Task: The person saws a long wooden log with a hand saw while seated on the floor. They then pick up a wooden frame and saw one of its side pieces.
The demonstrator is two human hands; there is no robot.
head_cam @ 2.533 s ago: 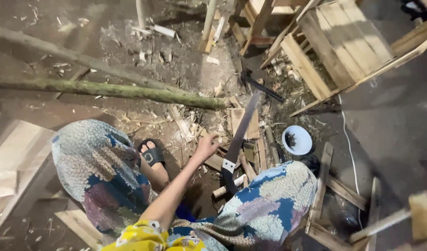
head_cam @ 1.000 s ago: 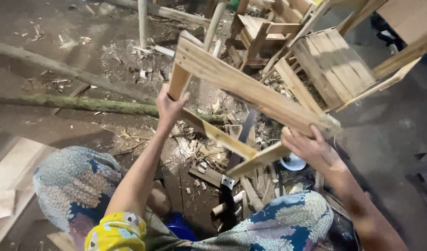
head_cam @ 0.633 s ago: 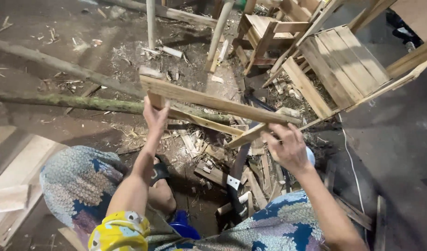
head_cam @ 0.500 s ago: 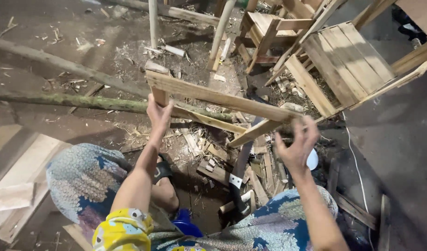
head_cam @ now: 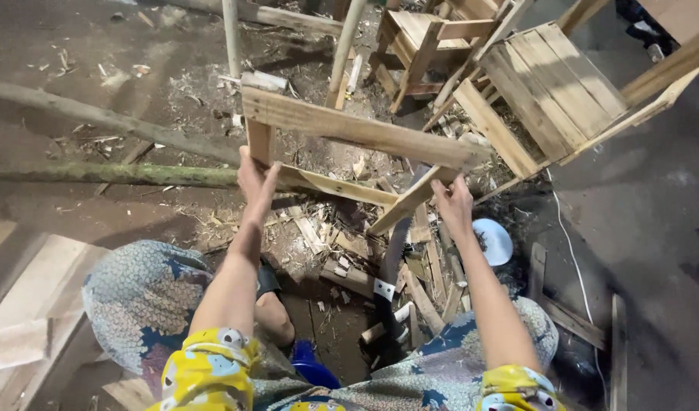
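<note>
Wooden frame (head_cam: 357, 129) between left hand (head_cam: 256, 176), right hand (head_cam: 454, 207)

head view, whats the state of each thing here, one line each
wooden frame: lifted off the ground, tilted, held at both ends
left hand: gripping the frame's left upright
right hand: fingers on the frame's right slat
white bowl: on the ground, upright, partly behind the right arm
green pole: lying flat on the dirt
slatted crate: leaning, tipped on edge
</note>
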